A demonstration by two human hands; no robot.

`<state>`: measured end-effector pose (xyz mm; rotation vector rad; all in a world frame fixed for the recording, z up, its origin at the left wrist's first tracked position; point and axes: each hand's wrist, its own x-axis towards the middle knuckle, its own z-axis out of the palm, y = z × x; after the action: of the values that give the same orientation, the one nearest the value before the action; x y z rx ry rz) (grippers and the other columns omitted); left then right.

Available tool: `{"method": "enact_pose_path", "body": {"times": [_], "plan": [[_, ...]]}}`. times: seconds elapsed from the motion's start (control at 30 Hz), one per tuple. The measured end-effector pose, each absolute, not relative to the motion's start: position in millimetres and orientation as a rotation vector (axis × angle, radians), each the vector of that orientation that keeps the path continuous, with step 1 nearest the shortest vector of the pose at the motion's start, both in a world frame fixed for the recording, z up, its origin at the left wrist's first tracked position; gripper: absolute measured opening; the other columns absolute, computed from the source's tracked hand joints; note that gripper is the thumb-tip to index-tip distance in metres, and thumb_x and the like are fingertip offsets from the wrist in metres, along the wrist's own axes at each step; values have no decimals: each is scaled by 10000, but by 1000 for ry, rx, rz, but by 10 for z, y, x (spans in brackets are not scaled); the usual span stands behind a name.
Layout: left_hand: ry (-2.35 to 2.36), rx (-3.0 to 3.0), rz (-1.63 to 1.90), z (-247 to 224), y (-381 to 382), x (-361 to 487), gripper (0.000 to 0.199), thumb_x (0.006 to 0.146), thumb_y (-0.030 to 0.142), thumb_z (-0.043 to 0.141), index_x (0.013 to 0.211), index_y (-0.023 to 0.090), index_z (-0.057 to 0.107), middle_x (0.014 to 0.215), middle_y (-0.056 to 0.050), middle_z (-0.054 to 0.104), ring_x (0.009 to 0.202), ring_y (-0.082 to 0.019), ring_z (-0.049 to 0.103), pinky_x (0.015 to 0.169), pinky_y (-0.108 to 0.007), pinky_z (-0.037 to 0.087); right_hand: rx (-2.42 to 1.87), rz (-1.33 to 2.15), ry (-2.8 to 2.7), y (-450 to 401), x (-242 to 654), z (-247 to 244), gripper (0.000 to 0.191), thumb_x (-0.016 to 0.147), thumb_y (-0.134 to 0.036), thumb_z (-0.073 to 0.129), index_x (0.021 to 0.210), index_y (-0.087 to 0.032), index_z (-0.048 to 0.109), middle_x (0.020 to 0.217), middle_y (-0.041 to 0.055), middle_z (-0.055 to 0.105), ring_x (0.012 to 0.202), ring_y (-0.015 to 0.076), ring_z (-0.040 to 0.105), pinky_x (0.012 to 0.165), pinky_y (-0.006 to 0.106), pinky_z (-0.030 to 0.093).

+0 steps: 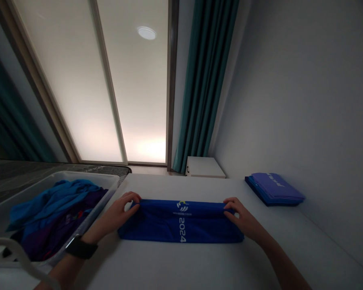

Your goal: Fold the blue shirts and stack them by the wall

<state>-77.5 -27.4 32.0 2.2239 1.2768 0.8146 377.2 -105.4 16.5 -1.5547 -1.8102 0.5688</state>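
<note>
Blue cloth (211, 227) marked 2024 lies on the white surface (181, 268), between the left hand (121, 211) and the right hand (243, 219) on my feed. I judge its folded layers could skew if either hand pulls harder; slack between them could set creases. I see both pinching, thumb against curled fingers, 1 at each far corner.

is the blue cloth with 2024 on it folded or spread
Folded: the blue cloth forms a narrow strip, left hand and right hand at its far corners.
</note>
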Motion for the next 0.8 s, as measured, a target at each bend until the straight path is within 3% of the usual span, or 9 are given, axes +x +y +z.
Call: {"method": "enact_pose_path", "body": {"times": [0.07,0.17,0.37,0.57,0.8], "plan": [[1242,2045,801,299,-309,-799,282,854,490,506,816,215,556,908,-41,665,890,-216,606,827,-324,487,-1533,749,-1748,-1124,3761,236,229,856,-449,501,818,-234,571,1106,75,623,1031,249,578,860,361,476],[1249,1881,839,220,-249,-759,315,826,526,531,814,212,539,780,-15,657,771,-202,625,708,-300,495,-1556,880,-1631,-1052,3719,223,246,868,-461,475,858,-233,566,903,42,666,851,215,624,755,325,497],[1496,2002,751,88,21,-573,295,785,467,486,821,203,611,789,-48,712,780,-253,665,728,-348,484,-1730,571,-1636,-618,3653,-84,249,829,-361,457,965,-220,611,853,31,682,752,194,632,686,303,483],[1704,2089,699,-51,61,-521,366,858,480,409,893,207,651,866,-71,729,837,-274,666,743,-350,469,-1890,336,-1713,-543,3649,-266,252,876,-315,409,1020,-232,600,882,44,697,812,210,652,773,329,470],[1743,2125,659,-81,46,-496,345,838,456,451,961,216,667,907,-69,730,877,-274,666,788,-353,470,-1967,111,-1815,-557,3545,-371,273,918,-266,390,1109,-232,582,1146,80,666,1041,224,626,872,338,456]]}}
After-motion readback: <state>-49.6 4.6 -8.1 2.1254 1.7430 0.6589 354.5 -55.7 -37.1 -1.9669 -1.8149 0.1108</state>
